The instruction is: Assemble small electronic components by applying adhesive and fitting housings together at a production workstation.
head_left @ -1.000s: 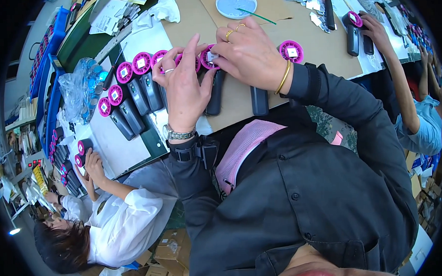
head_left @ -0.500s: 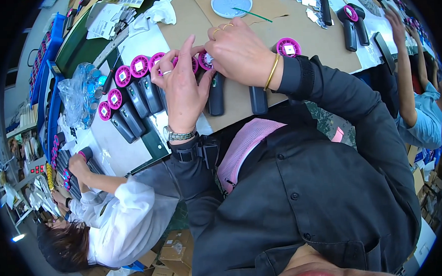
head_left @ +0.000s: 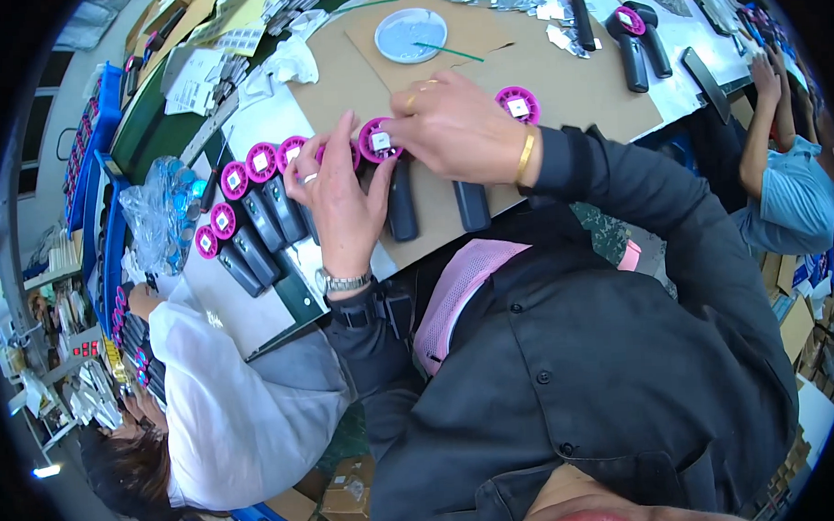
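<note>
Magenta-headed handheld unit (head_left: 402, 199) lies on the brown-topped desk (head_left: 567, 94), right between the two hands, its dark handle pointed toward the wearer's body and its round head turned face up. And here the head's lower edge is met by the thumb of the left hand (head_left: 343, 199), which is well opened, index finger raised and thumb set wide of it; whether any firm hold is kept cannot be told. From the other side, the right hand (head_left: 466, 132) is bent in close, fingertips bunched beside the white square (head_left: 381, 140) at the head's centre; what is pinched there, if anything, is hidden. To the left, a row of similar units (head_left: 262, 218) is lined up; beyond, a shallow dish (head_left: 400, 42) is crossed by a green stick (head_left: 460, 54). Stiff, plastic and fairly light is how the piece is judged, with a smooth handle that might slide and a slotted head that could be marred by squeezing. Best grasped around mid-handle, it seems, with the head merely steadied at its rim.
</note>
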Tool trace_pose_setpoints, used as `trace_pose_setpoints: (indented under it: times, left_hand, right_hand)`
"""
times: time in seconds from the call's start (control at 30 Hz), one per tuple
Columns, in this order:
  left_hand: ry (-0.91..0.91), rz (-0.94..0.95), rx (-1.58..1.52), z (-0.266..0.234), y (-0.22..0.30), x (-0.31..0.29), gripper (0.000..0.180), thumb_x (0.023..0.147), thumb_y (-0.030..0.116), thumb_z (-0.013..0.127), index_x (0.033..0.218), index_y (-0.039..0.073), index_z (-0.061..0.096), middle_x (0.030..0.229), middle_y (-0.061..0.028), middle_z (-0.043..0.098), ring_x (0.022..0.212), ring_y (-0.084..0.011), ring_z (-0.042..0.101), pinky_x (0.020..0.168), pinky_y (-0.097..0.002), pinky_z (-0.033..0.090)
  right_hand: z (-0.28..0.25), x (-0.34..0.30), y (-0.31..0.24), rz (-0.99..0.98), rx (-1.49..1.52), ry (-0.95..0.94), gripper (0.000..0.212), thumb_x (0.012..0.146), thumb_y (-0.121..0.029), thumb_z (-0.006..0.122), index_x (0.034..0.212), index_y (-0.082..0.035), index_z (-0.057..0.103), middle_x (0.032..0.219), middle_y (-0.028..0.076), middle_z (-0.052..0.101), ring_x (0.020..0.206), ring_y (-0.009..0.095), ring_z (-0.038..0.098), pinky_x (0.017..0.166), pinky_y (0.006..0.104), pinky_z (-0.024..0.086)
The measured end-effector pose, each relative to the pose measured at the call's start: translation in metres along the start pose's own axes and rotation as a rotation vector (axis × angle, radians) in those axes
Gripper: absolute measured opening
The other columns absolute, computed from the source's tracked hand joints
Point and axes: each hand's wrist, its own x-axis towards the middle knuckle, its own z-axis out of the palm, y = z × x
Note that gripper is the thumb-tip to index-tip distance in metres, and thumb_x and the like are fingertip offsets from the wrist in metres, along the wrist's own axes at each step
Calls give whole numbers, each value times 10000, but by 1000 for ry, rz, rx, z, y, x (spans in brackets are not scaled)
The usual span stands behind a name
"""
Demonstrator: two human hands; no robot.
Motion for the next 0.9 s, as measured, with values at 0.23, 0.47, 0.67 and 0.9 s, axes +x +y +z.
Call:
trace_pose_setpoints:
  times: [0.23,0.47,0.67,0.9]
  left_hand:
    - [43,157,-211,9,73,21,844,856,282,917,1584,81,541,1378,-132,711,1397,-312,577,1223,-581,255]
    - [-169,241,-126,61,115,52,954,870,319,903,1650,68,416,1358,-115,726,1358,-319,619,1229,-596,243]
    - [-201,220,-133,62,120,49,966,869,332,907,1653,64,408,1322,-102,745,1314,-304,645,1236,-602,219]
    - [105,307,-177,46,129,16,927,859,288,935,1624,67,460,1368,-61,743,1325,-250,644,1253,-569,173]
  right_hand:
    - [-59,-87,40,543,661,528,257,1100,-231,710,1124,11,794,985,20,731,871,125,633,763,278,487]
    - [-47,-140,44,912,944,436,391,1097,-214,730,1418,6,691,1138,24,717,1017,82,649,921,265,541]
    - [-25,-151,43,881,960,366,690,1048,-193,795,1639,-37,475,1361,96,656,1174,141,676,1072,307,550]
    - [-30,-145,25,772,1300,322,974,983,-144,866,1746,-70,266,1462,159,621,1305,210,667,1116,366,561]
